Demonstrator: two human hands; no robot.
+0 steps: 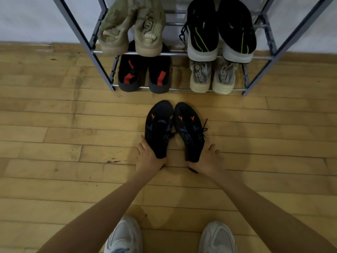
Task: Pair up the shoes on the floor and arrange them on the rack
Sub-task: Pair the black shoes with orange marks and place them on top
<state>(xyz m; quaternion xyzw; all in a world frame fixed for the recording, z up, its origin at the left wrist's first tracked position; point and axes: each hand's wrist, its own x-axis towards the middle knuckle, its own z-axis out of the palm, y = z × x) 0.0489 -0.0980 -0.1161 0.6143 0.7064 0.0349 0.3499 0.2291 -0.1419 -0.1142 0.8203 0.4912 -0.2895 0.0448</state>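
Against the pale wall: one grey metal-framed shoe rack (pixel 101 70), two tiers in view, holding four matched pairs heels outward. These are tan suede-look trainers (pixel 149 33) and black knit trainers with green stripes and white soles (pixel 202 33) above, and black shoes with red tabs (pixel 130 73) and cream knit trainers (pixel 200 77) below. On the wooden plank floor (pixel 54 125) just before it: one pair of black mesh trainers with orange chevrons (pixel 158 128), toes together and pointing at the rack, not yet shelved. Left hand (pixel 148 159) curled round the left shoe's heel, right hand (pixel 206 161) holding the right shoe's heel; task judged nearly complete, with only this pair left in view.
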